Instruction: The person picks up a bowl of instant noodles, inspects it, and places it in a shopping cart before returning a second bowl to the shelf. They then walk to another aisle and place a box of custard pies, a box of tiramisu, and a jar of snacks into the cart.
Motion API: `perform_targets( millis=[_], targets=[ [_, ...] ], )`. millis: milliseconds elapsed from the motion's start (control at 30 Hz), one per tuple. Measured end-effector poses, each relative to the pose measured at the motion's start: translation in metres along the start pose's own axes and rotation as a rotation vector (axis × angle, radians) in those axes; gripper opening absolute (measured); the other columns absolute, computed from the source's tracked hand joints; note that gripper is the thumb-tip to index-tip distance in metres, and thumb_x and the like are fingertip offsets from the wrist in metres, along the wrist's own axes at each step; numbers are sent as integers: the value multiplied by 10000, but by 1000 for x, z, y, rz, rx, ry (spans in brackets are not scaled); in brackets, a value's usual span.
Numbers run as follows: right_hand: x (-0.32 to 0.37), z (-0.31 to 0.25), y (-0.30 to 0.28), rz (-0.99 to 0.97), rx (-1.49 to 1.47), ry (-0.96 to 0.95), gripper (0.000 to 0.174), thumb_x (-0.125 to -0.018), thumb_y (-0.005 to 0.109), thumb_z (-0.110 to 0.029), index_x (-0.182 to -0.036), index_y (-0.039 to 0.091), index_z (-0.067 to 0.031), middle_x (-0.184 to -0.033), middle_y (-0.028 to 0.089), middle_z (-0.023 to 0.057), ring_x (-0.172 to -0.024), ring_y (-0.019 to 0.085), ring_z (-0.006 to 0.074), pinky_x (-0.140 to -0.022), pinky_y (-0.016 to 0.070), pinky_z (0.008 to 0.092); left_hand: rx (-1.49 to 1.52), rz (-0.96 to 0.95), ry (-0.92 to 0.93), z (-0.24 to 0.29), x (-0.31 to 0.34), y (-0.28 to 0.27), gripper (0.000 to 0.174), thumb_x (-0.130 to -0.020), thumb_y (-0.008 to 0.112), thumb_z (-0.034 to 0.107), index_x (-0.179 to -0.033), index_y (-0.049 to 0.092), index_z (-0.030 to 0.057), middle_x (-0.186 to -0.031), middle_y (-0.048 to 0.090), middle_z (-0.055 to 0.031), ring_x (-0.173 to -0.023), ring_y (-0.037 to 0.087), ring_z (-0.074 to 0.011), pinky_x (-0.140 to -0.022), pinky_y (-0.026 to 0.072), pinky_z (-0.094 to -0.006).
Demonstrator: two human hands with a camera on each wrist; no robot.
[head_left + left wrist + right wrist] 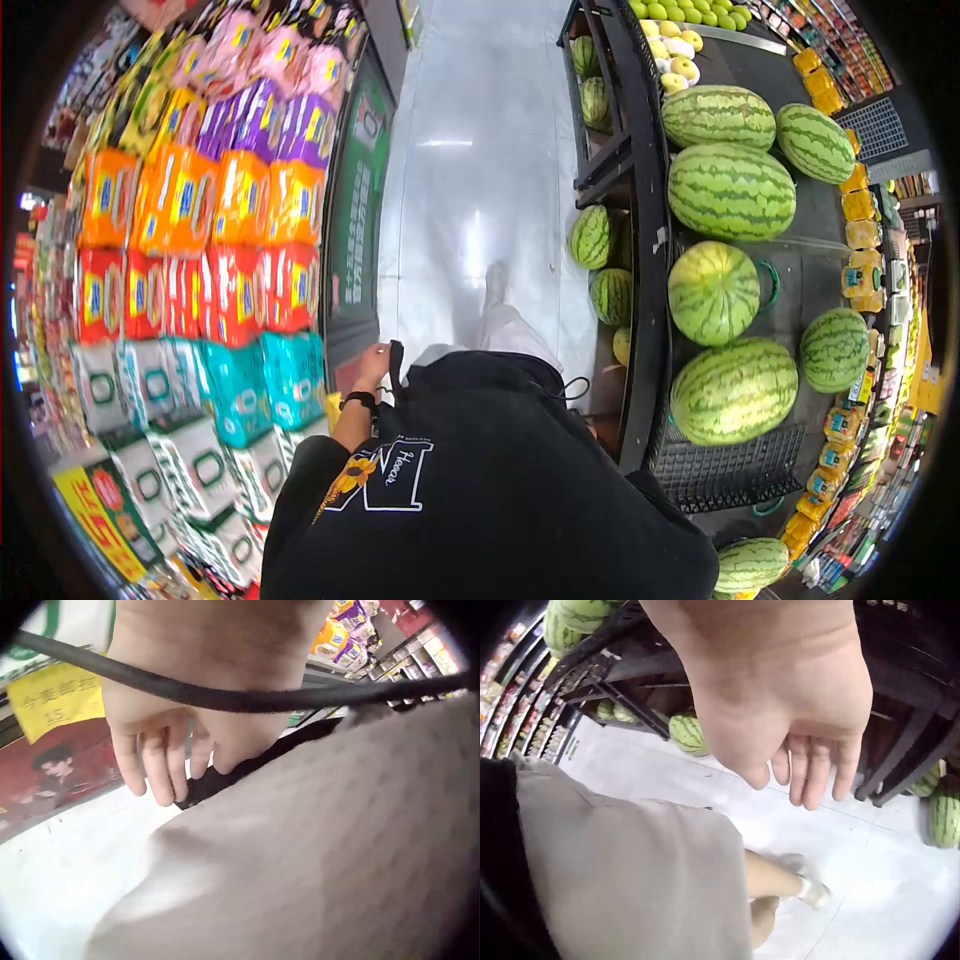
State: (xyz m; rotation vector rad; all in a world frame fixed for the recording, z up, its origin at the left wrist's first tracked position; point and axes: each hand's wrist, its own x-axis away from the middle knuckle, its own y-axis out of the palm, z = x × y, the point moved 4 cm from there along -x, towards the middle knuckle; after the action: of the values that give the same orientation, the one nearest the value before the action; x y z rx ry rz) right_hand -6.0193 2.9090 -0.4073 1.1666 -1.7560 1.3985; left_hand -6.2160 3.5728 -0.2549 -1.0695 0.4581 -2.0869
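Observation:
My left hand (372, 368) hangs beside the lower end of the packet display, a dark band (360, 400) on its wrist. In the left wrist view its fingers (154, 765) point loosely down, and a black strip (247, 761) shows behind the thumb, along the pale shorts (315, 855). Beside the dark fruit stand, my right hand (810, 742) hangs with relaxed fingers and holds nothing; the head view mostly hides it behind the black top (480, 480). Large striped watermelons (731, 190) lie on the stand, on that hand's side.
On the left, a display of packets in orange (180, 200), red, teal and white rises in rows. Pale floor (460, 180) runs ahead between display and stand. More watermelons (590, 237) sit on the stand's lower shelf. A black basket (730, 470) lies among the fruit.

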Motion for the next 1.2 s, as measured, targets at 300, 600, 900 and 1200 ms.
perform_targets(
  millis=[300,600,900,1200],
  targets=[
    [-145,-235,-226,223,-925,240,200,-953,561,-246,-1046,641,-87,-983,704,88,-866,678,229,-741,514,422,96,-347,-195,226,-211,-1,377,-931,674,346,-1054,686,-10,-889,734,-148,-708,700,-200,-653,553,-325],
    [-253,-581,-649,625,-1051,-387,192,-962,634,-182,-1045,649,-9,-871,682,31,-724,634,104,-613,502,255,232,-273,-19,439,-441,-14,378,-939,660,342,-1036,679,-22,-858,730,-158,-736,715,-209,-619,547,-337],
    [-492,-641,-736,470,-737,-226,157,-887,644,-143,-939,678,2,-807,711,107,-728,674,195,-659,551,358,234,-399,-149,544,-659,-17,489,-923,658,465,-1079,705,3,-901,718,-75,-829,661,-199,-762,525,-358],
    [-456,-728,-760,210,-1368,193,277,-921,623,-224,-1134,633,-47,-981,702,109,-827,683,249,-695,541,411,64,-498,-145,753,-871,-67,413,-950,637,413,-1165,667,61,-916,723,-98,-715,674,-177,-625,527,-319]
  ],
)
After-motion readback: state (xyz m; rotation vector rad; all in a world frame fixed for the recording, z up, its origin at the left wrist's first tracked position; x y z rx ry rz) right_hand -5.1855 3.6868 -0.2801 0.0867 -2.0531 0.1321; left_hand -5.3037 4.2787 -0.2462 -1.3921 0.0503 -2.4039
